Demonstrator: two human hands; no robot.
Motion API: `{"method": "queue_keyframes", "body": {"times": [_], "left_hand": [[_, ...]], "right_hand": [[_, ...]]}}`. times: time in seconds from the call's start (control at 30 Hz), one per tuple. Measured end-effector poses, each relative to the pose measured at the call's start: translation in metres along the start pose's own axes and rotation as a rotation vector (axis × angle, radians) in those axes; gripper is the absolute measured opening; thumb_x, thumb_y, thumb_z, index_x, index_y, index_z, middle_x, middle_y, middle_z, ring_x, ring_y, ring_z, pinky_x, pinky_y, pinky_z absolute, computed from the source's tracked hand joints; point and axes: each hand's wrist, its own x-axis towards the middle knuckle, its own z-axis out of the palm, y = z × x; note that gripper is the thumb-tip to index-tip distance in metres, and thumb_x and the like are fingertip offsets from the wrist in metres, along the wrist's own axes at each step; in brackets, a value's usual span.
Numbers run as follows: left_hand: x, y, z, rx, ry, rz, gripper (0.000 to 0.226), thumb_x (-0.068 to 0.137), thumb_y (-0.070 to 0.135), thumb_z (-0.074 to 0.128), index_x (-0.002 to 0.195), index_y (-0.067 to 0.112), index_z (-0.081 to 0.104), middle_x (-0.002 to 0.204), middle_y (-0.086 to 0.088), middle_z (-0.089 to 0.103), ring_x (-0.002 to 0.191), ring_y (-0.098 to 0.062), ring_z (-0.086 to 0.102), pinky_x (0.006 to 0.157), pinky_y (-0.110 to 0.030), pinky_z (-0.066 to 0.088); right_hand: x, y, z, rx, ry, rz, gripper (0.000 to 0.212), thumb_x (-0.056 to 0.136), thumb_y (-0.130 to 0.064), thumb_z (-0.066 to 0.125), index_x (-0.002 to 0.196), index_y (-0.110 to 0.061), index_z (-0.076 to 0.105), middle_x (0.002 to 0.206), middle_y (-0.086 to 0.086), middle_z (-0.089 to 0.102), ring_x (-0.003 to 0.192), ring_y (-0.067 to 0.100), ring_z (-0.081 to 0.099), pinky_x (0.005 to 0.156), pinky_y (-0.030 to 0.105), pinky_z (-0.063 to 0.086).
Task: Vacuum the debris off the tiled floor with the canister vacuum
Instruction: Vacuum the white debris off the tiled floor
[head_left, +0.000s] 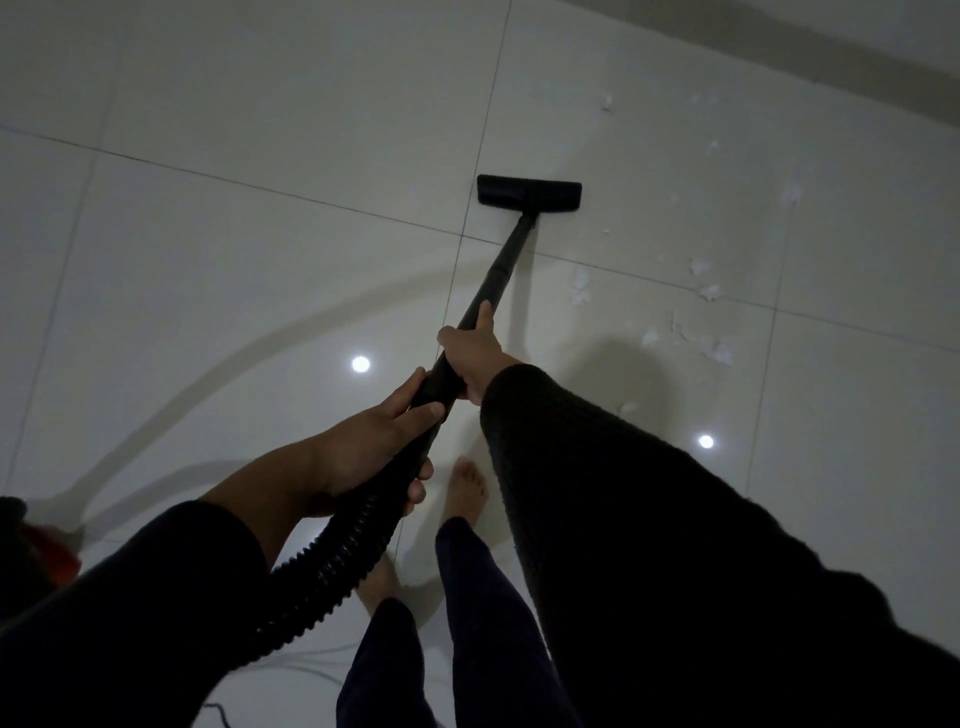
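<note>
Glossy pale tiled floor (260, 234) fills the view, crossed by dark grout lines, with two round lamp reflections (360, 364) shining off it at 8 and 4 o'clock of the frame's centre. Along the 1 to 3 o'clock side, white scraps of debris (714, 351) lie scattered, too many and too small to count, near a pale wall base (831, 57) at 1 o'clock. One black floor nozzle (529, 189) sits flat on the tile at 12 o'clock, left of the scraps and apart from them. Its black wand (501, 270) slants back toward the person. Right hand (474, 358) grips the wand, thumb laid along it. Left hand (363, 452), just behind, curls round the handle where the ribbed hose (332, 566) begins. Two bare feet (466, 488) stand below at 6 o'clock. Something red (52, 551) shows at 8 o'clock, unclear.
</note>
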Motion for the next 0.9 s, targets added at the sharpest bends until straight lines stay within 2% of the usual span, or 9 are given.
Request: {"method": "queue_keyframes", "body": {"times": [0.1, 0.23, 0.47, 0.6, 0.7, 0.77, 0.9], "left_hand": [[0.007, 0.021, -0.005, 0.029, 0.022, -0.003, 0.063, 0.098, 0.035, 0.044, 0.145, 0.052, 0.005, 0.068, -0.010, 0.052, 0.046, -0.015, 0.055, 0.046, -0.026, 0.049], [0.016, 0.051, -0.015, 0.064, 0.024, -0.002, 0.062, 0.098, 0.035, 0.044, 0.145, 0.052, 0.007, 0.068, -0.010, 0.052, 0.045, -0.015, 0.054, 0.045, -0.026, 0.048], [0.035, 0.111, -0.040, 0.111, -0.012, 0.000, 0.063, 0.098, 0.033, 0.044, 0.146, 0.051, 0.007, 0.069, -0.011, 0.051, 0.046, -0.016, 0.053, 0.045, -0.026, 0.048], [0.048, 0.150, -0.060, 0.122, -0.042, -0.010, 0.063, 0.098, 0.032, 0.044, 0.146, 0.050, 0.007, 0.067, -0.011, 0.052, 0.045, -0.016, 0.052, 0.045, -0.027, 0.048], [0.056, 0.176, -0.074, 0.140, -0.049, -0.023, 0.062, 0.099, 0.032, 0.043, 0.146, 0.050, 0.007, 0.069, -0.012, 0.050, 0.044, -0.015, 0.052, 0.044, -0.026, 0.048], [0.063, 0.192, -0.083, 0.157, -0.054, -0.027, 0.060, 0.099, 0.032, 0.043, 0.145, 0.051, 0.009, 0.071, -0.012, 0.049, 0.043, -0.014, 0.051, 0.044, -0.026, 0.048], [0.078, 0.220, -0.095, 0.178, -0.061, -0.044, 0.060, 0.098, 0.035, 0.044, 0.143, 0.053, 0.010, 0.072, -0.012, 0.051, 0.046, -0.016, 0.053, 0.047, -0.027, 0.048]], "right_hand": [[0.009, -0.019, -0.005, 0.050, -0.003, -0.008, 0.085, 0.092, -0.015, 0.045, 0.148, -0.046, -0.012, 0.130, 0.009, 0.046, 0.104, 0.031, 0.058, 0.093, 0.053, 0.053], [0.018, -0.047, -0.011, 0.131, -0.004, -0.008, 0.083, 0.095, -0.013, 0.044, 0.148, -0.044, -0.011, 0.112, 0.006, 0.042, 0.100, 0.030, 0.058, 0.094, 0.053, 0.052], [0.038, -0.104, -0.016, 0.181, 0.030, -0.004, 0.083, 0.095, -0.015, 0.044, 0.148, -0.045, -0.013, 0.110, 0.007, 0.048, 0.094, 0.028, 0.060, 0.093, 0.051, 0.053], [0.053, -0.139, -0.013, 0.248, 0.068, 0.003, 0.083, 0.095, -0.015, 0.045, 0.147, -0.047, -0.012, 0.124, 0.008, 0.046, 0.090, 0.026, 0.059, 0.093, 0.053, 0.053], [0.065, -0.163, -0.007, 0.263, 0.090, 0.015, 0.085, 0.093, -0.015, 0.046, 0.147, -0.048, -0.010, 0.113, 0.005, 0.047, 0.097, 0.029, 0.060, 0.091, 0.054, 0.054], [0.074, -0.178, -0.005, 0.256, 0.097, 0.011, 0.085, 0.092, -0.016, 0.048, 0.147, -0.048, -0.009, 0.115, 0.008, 0.048, 0.102, 0.032, 0.060, 0.091, 0.055, 0.054], [0.089, -0.206, -0.011, 0.209, 0.111, 0.001, 0.084, 0.094, -0.018, 0.047, 0.148, -0.045, -0.012, 0.109, 0.006, 0.049, 0.100, 0.031, 0.061, 0.092, 0.054, 0.054]]}}
